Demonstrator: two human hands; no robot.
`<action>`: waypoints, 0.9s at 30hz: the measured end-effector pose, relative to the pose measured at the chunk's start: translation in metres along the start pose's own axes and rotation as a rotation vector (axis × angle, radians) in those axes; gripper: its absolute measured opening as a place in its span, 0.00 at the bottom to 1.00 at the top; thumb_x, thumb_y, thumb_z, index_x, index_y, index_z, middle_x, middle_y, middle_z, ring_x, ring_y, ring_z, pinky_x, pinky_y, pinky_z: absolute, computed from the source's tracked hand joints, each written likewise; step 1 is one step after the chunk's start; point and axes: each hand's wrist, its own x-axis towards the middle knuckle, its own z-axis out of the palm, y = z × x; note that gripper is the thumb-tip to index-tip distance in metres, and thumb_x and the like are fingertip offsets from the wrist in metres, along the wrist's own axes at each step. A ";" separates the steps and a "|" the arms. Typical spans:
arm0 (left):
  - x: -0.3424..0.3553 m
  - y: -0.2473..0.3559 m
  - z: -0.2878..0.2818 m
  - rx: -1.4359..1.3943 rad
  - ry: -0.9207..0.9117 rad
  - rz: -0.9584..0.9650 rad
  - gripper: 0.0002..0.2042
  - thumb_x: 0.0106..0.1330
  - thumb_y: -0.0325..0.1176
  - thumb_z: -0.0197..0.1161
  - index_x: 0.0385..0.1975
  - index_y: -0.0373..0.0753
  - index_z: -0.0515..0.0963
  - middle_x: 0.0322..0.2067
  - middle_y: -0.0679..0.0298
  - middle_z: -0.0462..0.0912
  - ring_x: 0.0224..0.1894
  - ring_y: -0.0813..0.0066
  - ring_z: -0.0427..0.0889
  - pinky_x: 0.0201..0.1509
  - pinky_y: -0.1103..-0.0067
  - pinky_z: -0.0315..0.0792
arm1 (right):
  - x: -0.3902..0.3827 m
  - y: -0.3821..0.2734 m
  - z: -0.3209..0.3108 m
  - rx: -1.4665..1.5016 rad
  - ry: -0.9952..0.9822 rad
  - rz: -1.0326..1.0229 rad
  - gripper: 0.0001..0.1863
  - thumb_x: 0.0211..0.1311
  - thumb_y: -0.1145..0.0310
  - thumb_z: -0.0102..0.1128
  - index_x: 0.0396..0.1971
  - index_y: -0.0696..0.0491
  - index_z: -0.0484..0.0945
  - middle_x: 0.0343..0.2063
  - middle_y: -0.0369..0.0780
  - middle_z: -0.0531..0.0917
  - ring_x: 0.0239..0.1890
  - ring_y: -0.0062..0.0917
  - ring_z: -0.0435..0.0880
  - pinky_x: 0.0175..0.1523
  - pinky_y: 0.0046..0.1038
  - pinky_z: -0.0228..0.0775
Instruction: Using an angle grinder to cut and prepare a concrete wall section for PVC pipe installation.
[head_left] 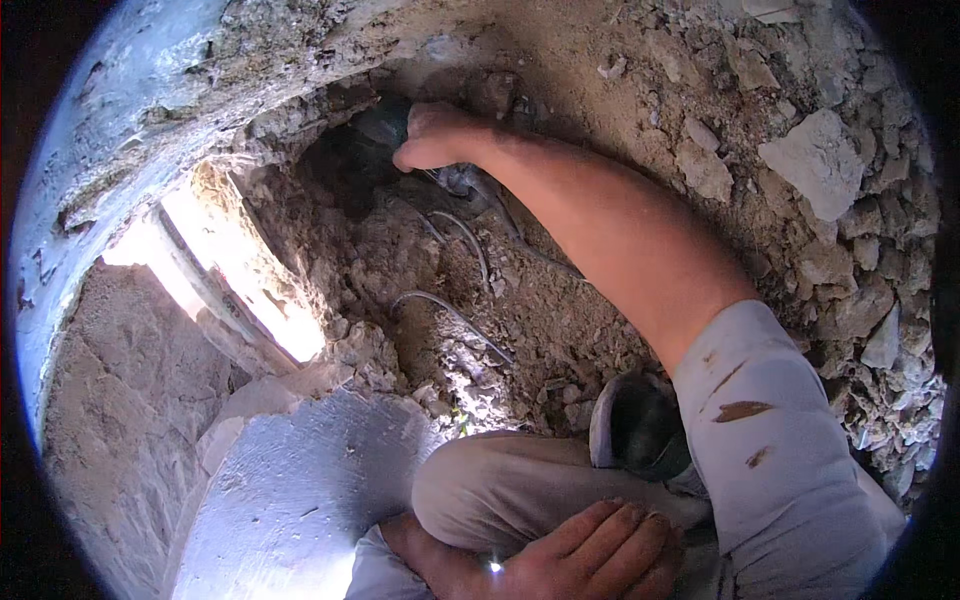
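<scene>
My right hand (428, 135) reaches into a dark hollow under the overhanging wall, its fingers closed on a dark greenish object (382, 128) that is partly hidden and too unclear to name. Grey cables (478, 245) lie bent in the loose soil beside and below it. At the lower edge, my left hand (595, 550) lies flat on my leg, fingers loosely spread and slightly curved; it appears to hold nothing.
A cracked pale concrete wall (130, 100) arches over the upper left, with a sunlit gap (215, 235) beneath. A grey slab (295, 490) lies lower left. Rubble and rocks (810, 165) fill the right. My dark shoe (635, 430) rests in the dirt by my bent knee.
</scene>
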 end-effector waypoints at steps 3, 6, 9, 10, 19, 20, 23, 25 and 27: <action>-0.003 0.000 0.002 0.008 0.001 -0.007 0.21 0.50 0.36 0.63 0.45 0.34 0.80 0.45 0.49 0.80 0.49 0.52 0.84 0.57 0.60 0.80 | -0.006 -0.011 -0.006 -0.104 -0.012 -0.017 0.21 0.47 0.57 0.61 0.27 0.63 0.84 0.34 0.56 0.85 0.37 0.47 0.85 0.45 0.46 0.76; -0.002 -0.002 0.001 0.027 -0.017 0.025 0.21 0.51 0.36 0.64 0.45 0.34 0.80 0.46 0.50 0.81 0.49 0.52 0.84 0.57 0.60 0.80 | -0.001 -0.008 -0.009 -0.096 -0.119 0.015 0.21 0.49 0.57 0.61 0.27 0.64 0.84 0.34 0.57 0.85 0.38 0.49 0.85 0.46 0.46 0.76; 0.000 -0.003 -0.003 0.044 -0.028 0.046 0.21 0.51 0.35 0.64 0.45 0.34 0.80 0.46 0.50 0.81 0.49 0.53 0.84 0.57 0.61 0.80 | 0.004 -0.003 -0.005 -0.151 -0.129 -0.139 0.22 0.45 0.58 0.66 0.25 0.67 0.82 0.27 0.58 0.85 0.36 0.45 0.86 0.45 0.44 0.76; 0.000 -0.003 -0.002 0.044 -0.027 0.042 0.21 0.51 0.35 0.64 0.45 0.34 0.80 0.46 0.50 0.81 0.49 0.53 0.84 0.57 0.61 0.80 | 0.005 -0.006 -0.005 -0.090 -0.138 -0.076 0.23 0.46 0.57 0.66 0.27 0.66 0.83 0.31 0.58 0.85 0.39 0.46 0.86 0.47 0.44 0.76; -0.001 -0.005 0.005 0.028 0.041 0.073 0.19 0.51 0.34 0.65 0.44 0.34 0.80 0.45 0.51 0.81 0.49 0.54 0.84 0.56 0.63 0.80 | 0.004 -0.005 -0.001 -0.158 -0.139 -0.026 0.32 0.51 0.50 0.65 0.43 0.67 0.82 0.50 0.57 0.81 0.58 0.46 0.79 0.59 0.43 0.73; -0.002 -0.004 0.009 -0.016 0.093 0.045 0.20 0.50 0.35 0.65 0.44 0.34 0.80 0.44 0.51 0.81 0.49 0.54 0.84 0.55 0.63 0.80 | 0.002 -0.004 -0.002 -0.209 -0.110 -0.089 0.33 0.51 0.50 0.65 0.44 0.68 0.81 0.50 0.57 0.81 0.58 0.46 0.79 0.59 0.43 0.73; 0.000 -0.001 0.002 -0.017 0.079 0.022 0.20 0.49 0.35 0.64 0.43 0.34 0.80 0.44 0.52 0.81 0.49 0.54 0.84 0.55 0.63 0.80 | 0.000 -0.004 -0.004 -0.127 -0.071 -0.017 0.35 0.51 0.50 0.65 0.48 0.68 0.79 0.53 0.58 0.80 0.58 0.48 0.79 0.60 0.42 0.73; 0.000 0.000 -0.005 0.022 0.011 0.022 0.20 0.49 0.35 0.64 0.43 0.34 0.80 0.44 0.51 0.81 0.49 0.54 0.84 0.55 0.63 0.80 | -0.003 -0.011 -0.014 -0.109 -0.136 0.006 0.35 0.51 0.50 0.65 0.48 0.68 0.79 0.54 0.58 0.79 0.59 0.48 0.79 0.60 0.41 0.72; 0.000 -0.001 -0.006 -0.014 -0.040 0.019 0.21 0.50 0.36 0.64 0.45 0.34 0.80 0.46 0.51 0.81 0.49 0.53 0.84 0.56 0.62 0.80 | -0.003 -0.013 -0.015 -0.089 -0.200 0.032 0.36 0.50 0.50 0.66 0.49 0.68 0.79 0.55 0.59 0.79 0.59 0.48 0.79 0.60 0.40 0.72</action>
